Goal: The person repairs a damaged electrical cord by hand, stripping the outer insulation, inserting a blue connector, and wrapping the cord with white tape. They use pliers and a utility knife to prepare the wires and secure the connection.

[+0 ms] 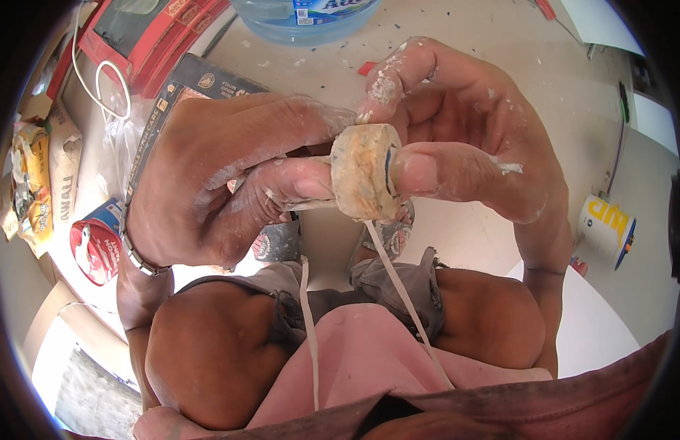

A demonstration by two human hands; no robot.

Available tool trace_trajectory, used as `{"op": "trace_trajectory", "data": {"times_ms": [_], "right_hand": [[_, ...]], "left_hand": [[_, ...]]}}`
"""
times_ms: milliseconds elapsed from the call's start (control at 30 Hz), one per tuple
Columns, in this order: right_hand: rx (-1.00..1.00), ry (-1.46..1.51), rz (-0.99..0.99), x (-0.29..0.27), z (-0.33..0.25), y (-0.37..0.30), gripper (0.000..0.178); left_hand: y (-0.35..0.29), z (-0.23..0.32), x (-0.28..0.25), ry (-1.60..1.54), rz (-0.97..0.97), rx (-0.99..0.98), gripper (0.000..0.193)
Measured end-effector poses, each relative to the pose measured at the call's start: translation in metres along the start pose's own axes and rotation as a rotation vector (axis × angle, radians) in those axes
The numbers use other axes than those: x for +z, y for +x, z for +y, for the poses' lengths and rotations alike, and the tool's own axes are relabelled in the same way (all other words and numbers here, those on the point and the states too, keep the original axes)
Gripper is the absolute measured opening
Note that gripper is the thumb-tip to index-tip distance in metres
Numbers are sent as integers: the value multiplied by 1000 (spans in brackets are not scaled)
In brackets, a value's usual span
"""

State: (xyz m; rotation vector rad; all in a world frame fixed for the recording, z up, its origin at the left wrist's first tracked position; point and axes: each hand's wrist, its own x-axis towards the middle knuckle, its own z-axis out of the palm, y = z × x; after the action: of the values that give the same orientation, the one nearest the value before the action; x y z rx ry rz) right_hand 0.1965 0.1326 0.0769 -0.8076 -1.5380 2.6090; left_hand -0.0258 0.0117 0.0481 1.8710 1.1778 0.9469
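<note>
Above my knees, a small round beige piece (363, 170), stained and crusty like an old tape roll, is held between both hands. A dark bluish ring shows at its right side; I cannot make out its exact kind. My left hand (230, 169) has its thumb and fingers closed against the left side. From the other side, my right hand (475, 136) presses its thumb on the ringed face, with the curled index finger at the upper edge. White dusty residue coats the fingers of both hands.
A large clear blue bottle (303, 20) stands ahead. To the left are a red case (153, 37), a dark cardboard box (208, 79), a red paint can (90, 253) and a yellow packet (35, 191). A white can (605, 229) lies at the right.
</note>
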Motion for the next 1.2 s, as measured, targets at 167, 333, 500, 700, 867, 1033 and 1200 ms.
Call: {"op": "trace_trajectory", "data": {"times_ms": [167,333,500,700,867,1033,1200], "right_hand": [[12,4,-7,8,-5,-2,37],[51,-111,25,15,-19,-3,36],[-14,-170,105,16,-7,-2,37],[-352,-39,-140,-10,13,4,45],[-135,-210,2,1,-5,-10,46],[40,-240,-34,4,-14,-4,44],[-37,-363,-66,1,-14,-1,38]], "left_hand": [[-3,2,-2,30,8,62,54],[-4,13,3,63,59,-13,56],[-7,15,-3,130,3,-82,59],[-5,10,0,-75,65,-43,58],[3,4,1,-123,3,24,58],[1,-5,-4,-376,-126,-30,48],[-2,-16,-2,-603,-206,-55,33]]}}
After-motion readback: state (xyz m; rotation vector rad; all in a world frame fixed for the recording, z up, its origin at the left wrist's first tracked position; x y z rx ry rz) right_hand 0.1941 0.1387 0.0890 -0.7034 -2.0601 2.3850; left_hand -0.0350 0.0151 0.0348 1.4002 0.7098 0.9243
